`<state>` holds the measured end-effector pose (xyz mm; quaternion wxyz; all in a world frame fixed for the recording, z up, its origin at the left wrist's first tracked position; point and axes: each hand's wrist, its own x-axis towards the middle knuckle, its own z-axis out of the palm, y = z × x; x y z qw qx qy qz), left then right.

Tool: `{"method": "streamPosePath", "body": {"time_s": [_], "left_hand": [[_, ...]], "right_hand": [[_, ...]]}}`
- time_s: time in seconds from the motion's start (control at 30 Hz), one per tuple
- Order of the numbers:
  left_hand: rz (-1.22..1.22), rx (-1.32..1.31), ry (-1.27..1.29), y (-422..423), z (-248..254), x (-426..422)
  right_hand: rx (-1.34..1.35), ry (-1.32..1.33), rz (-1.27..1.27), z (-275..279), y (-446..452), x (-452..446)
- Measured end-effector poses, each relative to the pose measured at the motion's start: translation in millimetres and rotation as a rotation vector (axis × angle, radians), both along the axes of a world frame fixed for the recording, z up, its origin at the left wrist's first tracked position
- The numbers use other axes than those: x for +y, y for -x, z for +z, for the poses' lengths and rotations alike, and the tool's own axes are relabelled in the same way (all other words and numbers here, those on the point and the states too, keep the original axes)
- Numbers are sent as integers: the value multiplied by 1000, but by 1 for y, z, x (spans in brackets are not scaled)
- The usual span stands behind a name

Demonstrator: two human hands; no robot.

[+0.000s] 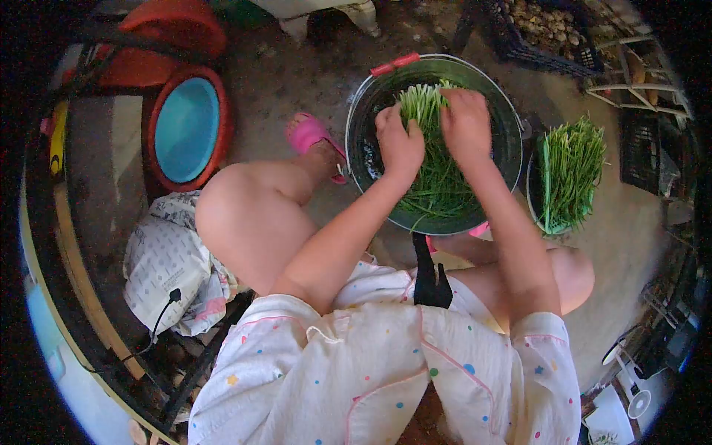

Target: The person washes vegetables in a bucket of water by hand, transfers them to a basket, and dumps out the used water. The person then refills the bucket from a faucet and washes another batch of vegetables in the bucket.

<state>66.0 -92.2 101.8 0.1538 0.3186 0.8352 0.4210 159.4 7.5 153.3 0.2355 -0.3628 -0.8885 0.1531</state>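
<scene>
A metal bucket (pixel 357 189) with a red handle grip (pixel 394 64) stands between my knees, holding a bunch of long, thin greens that look like garlic chives (pixel 434 182). Their pale cut ends point away from me, and the green blades trail toward me. My left hand (pixel 400 144) curls around the left side of the bunch near the pale ends. On the opposite side, my right hand (pixel 466 126) has its fingers bent over the same ends. Some fingertips are hidden among the stalks. Dark water shows at the bucket's left side.
Right of the bucket, a green basket (pixel 552 222) holds more chives. A red basin (pixel 153 141) with bluish water sits at left. A black crate (pixel 512 44) of small brownish pieces is at the far right. A printed white bag (pixel 167 267) lies by my left knee.
</scene>
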Motion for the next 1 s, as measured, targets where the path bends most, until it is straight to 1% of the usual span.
{"method": "streamPosePath", "body": {"time_s": [0.03,0.07,0.1,0.13,0.17,0.2,0.23,0.27,0.3,0.33,0.37,0.43,0.47,0.5,0.57,0.6,0.63,0.7,0.73,0.77,0.83,0.87,0.9,0.97,1.0], "left_hand": [[67,-60,-70,0,-2,0],[174,-115,-9,-4,-2,-4],[175,-114,-11,-2,-10,-9],[210,-286,-24,1,-25,-18],[242,-457,-39,3,-35,-23],[242,-457,-41,3,-38,-24],[305,-547,-78,4,-40,-26],[367,-636,-116,5,-41,-26],[429,-726,-154,5,-42,-26],[377,-661,-149,5,-34,-25],[380,-670,-147,6,-32,-24],[312,-455,-131,6,-29,-22],[305,-456,-56,7,-18,-20],[301,-457,-53,6,-9,-16],[215,-452,177,-2,-1,-4],[158,-484,141,-6,-20,-1],[156,-487,143,-10,-21,3],[106,-492,325,-15,-20,10],[79,-536,320,-11,-32,10],[79,-537,323,-7,-47,10],[120,-844,262,-1,-83,9],[170,-855,295,-1,-97,10],[220,-866,326,-1,-110,11],[304,-937,408,3,-108,14],[267,-999,408,7,-140,12]], "right_hand": [[48,-3,-13,-4,20,-2],[111,76,-87,-12,46,-3],[190,151,-150,-30,67,-2],[258,357,-279,-46,90,-5],[300,446,-351,-50,101,-13],[294,354,-281,-62,105,-20],[287,262,-211,-70,106,-25],[287,261,-211,-64,102,-30],[305,424,-122,-59,89,-39],[317,587,-33,-51,76,-45],[226,584,-21,-39,57,-44],[34,608,10,-35,8,-27],[-188,576,-107,-12,-7,-20],[-324,318,-87,-23,-23,-7],[-212,79,-173,-41,-29,-2],[-237,108,-169,-63,-29,-3],[-240,110,-171,-73,-26,-9],[-200,216,-287,-86,-14,-23],[-130,200,-260,-99,-16,-23],[-132,202,-260,-109,-17,-22],[-117,283,-305,-126,-17,-21],[-97,345,-291,-131,-19,-18],[-100,348,-290,-136,-21,-15],[-267,565,-355,-136,-21,-7],[-266,567,-357,-132,-22,3]]}}
